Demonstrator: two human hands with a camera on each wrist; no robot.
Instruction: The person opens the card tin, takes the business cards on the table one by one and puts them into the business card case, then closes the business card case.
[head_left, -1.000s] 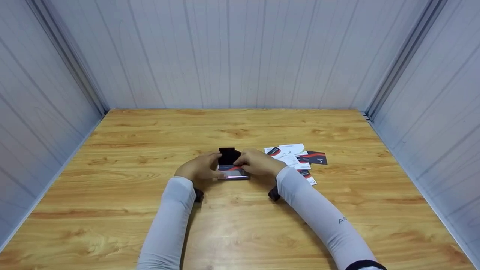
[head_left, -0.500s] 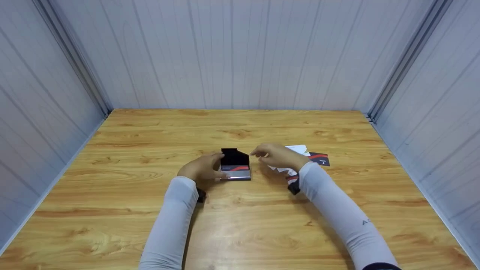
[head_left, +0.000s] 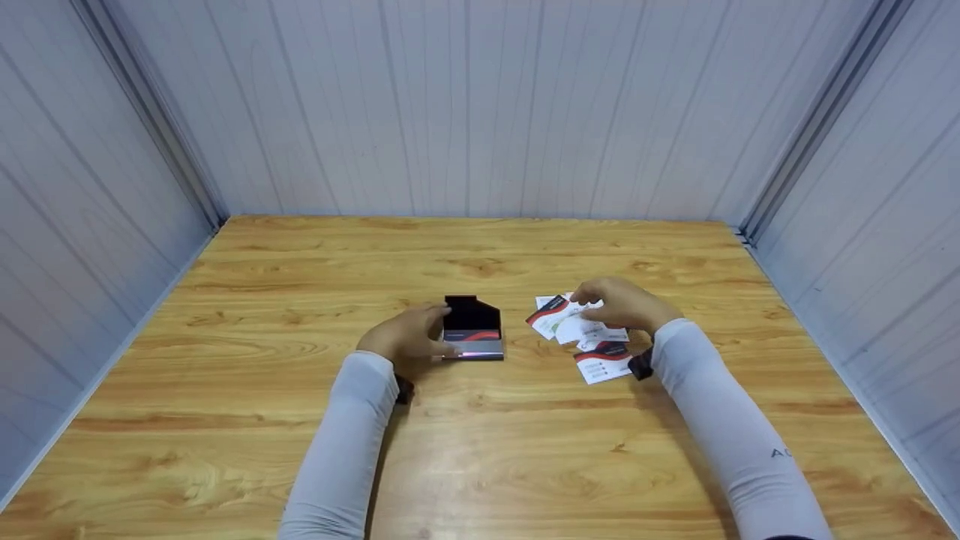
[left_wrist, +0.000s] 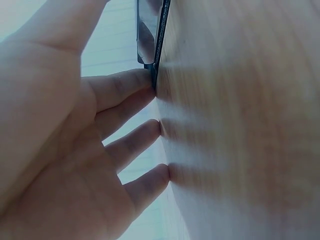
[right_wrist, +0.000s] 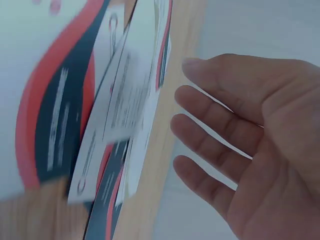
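Note:
A metal business card case [head_left: 484,348] stands with its black-lined lid [head_left: 471,315] raised, a dark card with a red stripe [head_left: 480,335] inside it. My left hand [head_left: 405,334] rests at its left side, thumb over the front corner and fingertips at the lid's edge. The left wrist view shows those fingers [left_wrist: 132,145] fairly straight, tips down by the table. My right hand [head_left: 626,304] hovers over a loose pile of business cards [head_left: 562,319], fingers relaxed. In the right wrist view nothing lies between its fingers [right_wrist: 205,135] and the cards are apart from them.
One white card with a dark and red band [head_left: 598,367] lies at the pile's near side. The wooden table [head_left: 465,442] is bounded by white panel walls [head_left: 495,112] at the back and both sides.
My right hand has left the card case and moved right, over the card pile. The card in the case shows uncovered. My left hand has stayed by the case.

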